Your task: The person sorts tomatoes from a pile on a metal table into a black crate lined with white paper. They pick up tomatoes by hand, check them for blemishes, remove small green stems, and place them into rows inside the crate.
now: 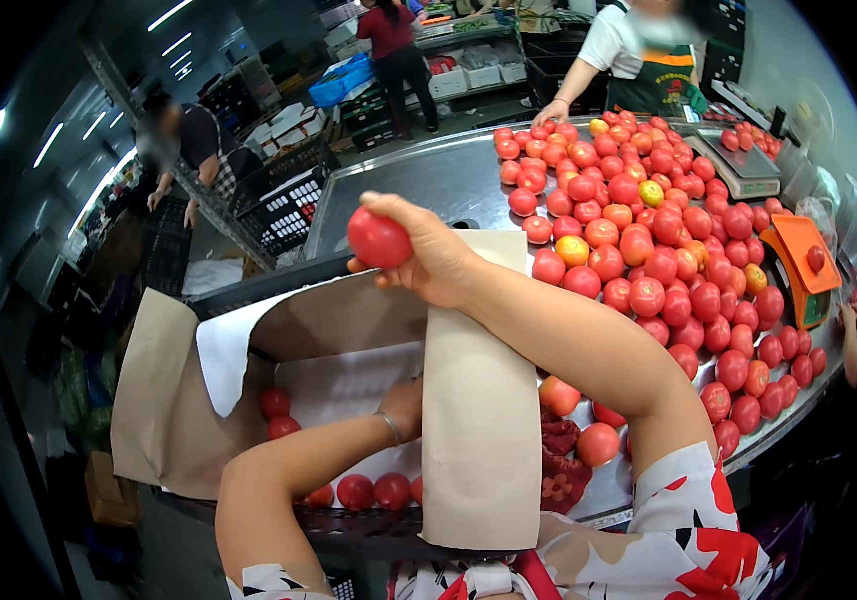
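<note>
My right hand (428, 245) is raised over the far side of a paper-lined crate, its fingers wrapped round a red tomato (378, 238). Down inside the crate is my left hand (406, 405), with a bracelet at the wrist; a folded flap of brown paper (480, 420) hides its fingers. Several tomatoes (356, 491) lie along the crate's near side, and a few more (275, 402) by its left wall. White sheet lining (218, 350) hangs over the left part.
To the right, a metal table (388, 180) bears a wide spread of loose tomatoes (648, 295). An orange scale (803, 270) and a silver scale (743, 170) stand at its right edge. Across the table a person in a green apron (653, 80) touches the tomatoes. Black crates (283, 205) stand behind.
</note>
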Motion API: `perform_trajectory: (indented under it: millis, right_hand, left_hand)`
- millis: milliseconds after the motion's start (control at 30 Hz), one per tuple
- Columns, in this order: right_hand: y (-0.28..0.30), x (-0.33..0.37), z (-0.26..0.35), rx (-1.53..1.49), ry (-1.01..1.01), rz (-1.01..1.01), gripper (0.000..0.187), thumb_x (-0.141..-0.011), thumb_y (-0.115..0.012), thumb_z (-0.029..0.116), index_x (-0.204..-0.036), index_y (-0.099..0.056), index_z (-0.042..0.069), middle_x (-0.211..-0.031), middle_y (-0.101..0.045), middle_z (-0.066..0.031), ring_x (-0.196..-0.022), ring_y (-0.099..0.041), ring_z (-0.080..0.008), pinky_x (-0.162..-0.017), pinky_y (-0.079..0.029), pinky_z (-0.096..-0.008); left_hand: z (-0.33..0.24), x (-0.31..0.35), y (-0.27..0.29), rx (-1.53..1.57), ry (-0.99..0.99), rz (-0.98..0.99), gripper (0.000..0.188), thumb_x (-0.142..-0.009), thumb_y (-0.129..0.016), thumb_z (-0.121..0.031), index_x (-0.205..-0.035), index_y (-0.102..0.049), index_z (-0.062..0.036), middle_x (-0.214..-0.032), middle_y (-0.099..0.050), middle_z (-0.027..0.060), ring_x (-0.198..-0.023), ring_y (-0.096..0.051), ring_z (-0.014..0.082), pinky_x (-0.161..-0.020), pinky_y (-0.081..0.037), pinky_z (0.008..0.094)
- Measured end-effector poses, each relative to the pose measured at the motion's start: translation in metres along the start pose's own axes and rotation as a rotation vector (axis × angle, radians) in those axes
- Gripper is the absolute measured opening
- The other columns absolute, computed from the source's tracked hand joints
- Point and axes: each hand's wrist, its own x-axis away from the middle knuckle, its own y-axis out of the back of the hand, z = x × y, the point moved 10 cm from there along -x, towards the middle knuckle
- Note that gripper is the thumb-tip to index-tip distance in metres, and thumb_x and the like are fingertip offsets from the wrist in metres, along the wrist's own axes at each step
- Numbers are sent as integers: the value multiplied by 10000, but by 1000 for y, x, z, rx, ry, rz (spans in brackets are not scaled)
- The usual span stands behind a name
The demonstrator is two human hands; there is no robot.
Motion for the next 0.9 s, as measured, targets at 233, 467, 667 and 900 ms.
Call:
perform_trajectory:
  millis: [233,467,667,900]
  right_hand:
    - [8,2,0,297,3,-30,341,-723,-684,281,-948,-505,97,-864,-561,-74,-705,-586,-174,-418,-432,-274]
    - [-13,-4,-9,374,14,39,238,-709,-677,217,-869,-545,100,-812,-554,-67,-706,-569,-189,-403,-469,-304]
    - [-4,-2,3,723,249,-3,214,-721,-696,216,-794,-579,53,-784,-594,-39,-703,-564,-122,-642,-465,-252]
    - [-67,33,-10,1282,477,336,452,-643,-735,290,-944,-537,18,-882,-588,-123,-822,-580,-251,-740,-459,-332]
  left_hand:
    - [-80,2,7,-490,8,181,483,-750,-579,-353,-1123,-539,-49,-1092,-557,216,-1003,-535,351,-842,-440,395]
    - [-88,32,135,-428,170,-284,499,-675,-683,-287,-1083,-490,-76,-924,-602,167,-823,-583,312,-726,-478,378]
    - [-120,64,206,726,407,-629,443,-766,-473,-544,-845,-548,-115,-702,-577,70,-482,-507,160,-374,-350,240]
    - [-145,73,185,1008,329,-571,462,-838,-343,-561,-821,-536,-142,-582,-539,21,-374,-461,117,-294,-275,195]
